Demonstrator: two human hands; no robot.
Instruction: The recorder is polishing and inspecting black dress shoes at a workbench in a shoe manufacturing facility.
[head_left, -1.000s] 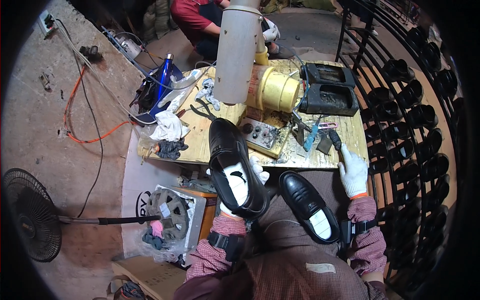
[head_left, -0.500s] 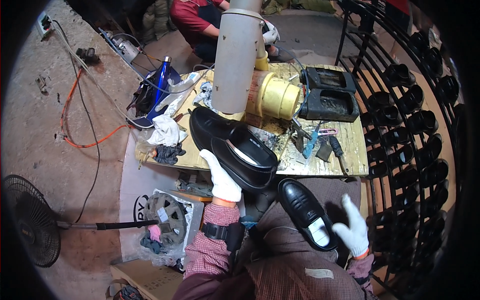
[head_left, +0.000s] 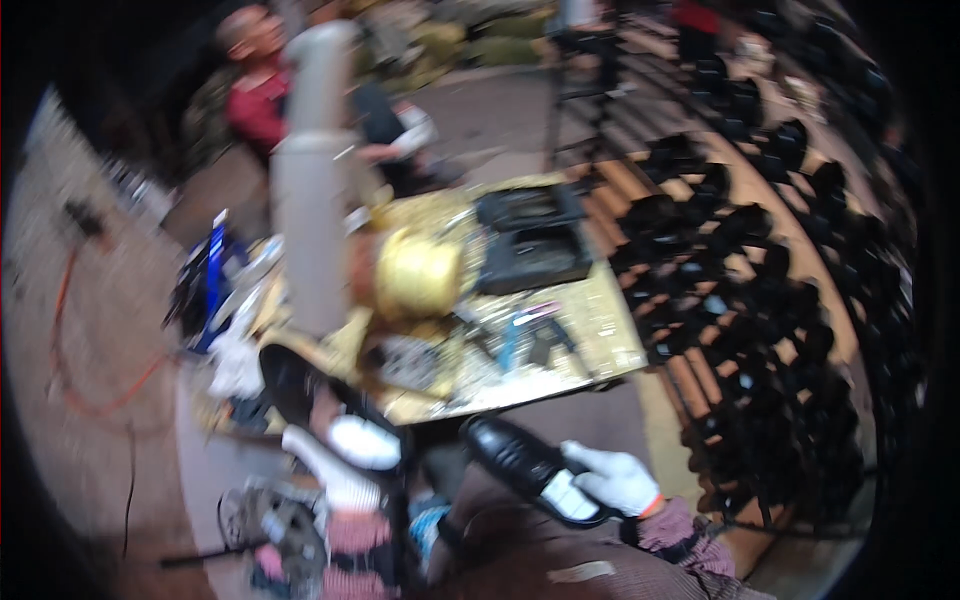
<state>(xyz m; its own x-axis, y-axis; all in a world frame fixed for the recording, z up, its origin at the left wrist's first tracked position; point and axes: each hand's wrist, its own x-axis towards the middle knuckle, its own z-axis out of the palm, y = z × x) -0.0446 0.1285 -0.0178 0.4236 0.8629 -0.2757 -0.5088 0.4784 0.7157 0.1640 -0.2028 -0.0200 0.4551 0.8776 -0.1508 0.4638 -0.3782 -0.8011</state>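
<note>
My left hand (head_left: pixel 345 480), in a white knit glove, holds a black leather shoe (head_left: pixel 290 385) at its near side, with most fingers hidden beneath it. The shoe is tilted over the table's near edge, showing a pale insole. On my lap lies a second black loafer (head_left: pixel 510 455), toe pointing away to the left. My right hand (head_left: pixel 612 480), gloved in white with an orange cuff edge, grips that loafer by the heel end, thumb at its opening. The picture is smeared by motion.
A worktable (head_left: pixel 480 395) bears a grey pipe (head_left: pixel 310 220), a yellow drum-shaped part (head_left: pixel 420 272), black trays (head_left: pixel 535 260), hand tools (head_left: pixel 512 340) and rags (head_left: pixel 235 365). Racks of black shoes (head_left: pixel 760 390) stand right. A person in red (head_left: pixel 255 110) sits beyond the table.
My view has swung right, so the table sits further left. My right hand, open beside the loafer before, has closed on its heel. My left hand still holds its shoe, now tilted differently.
</note>
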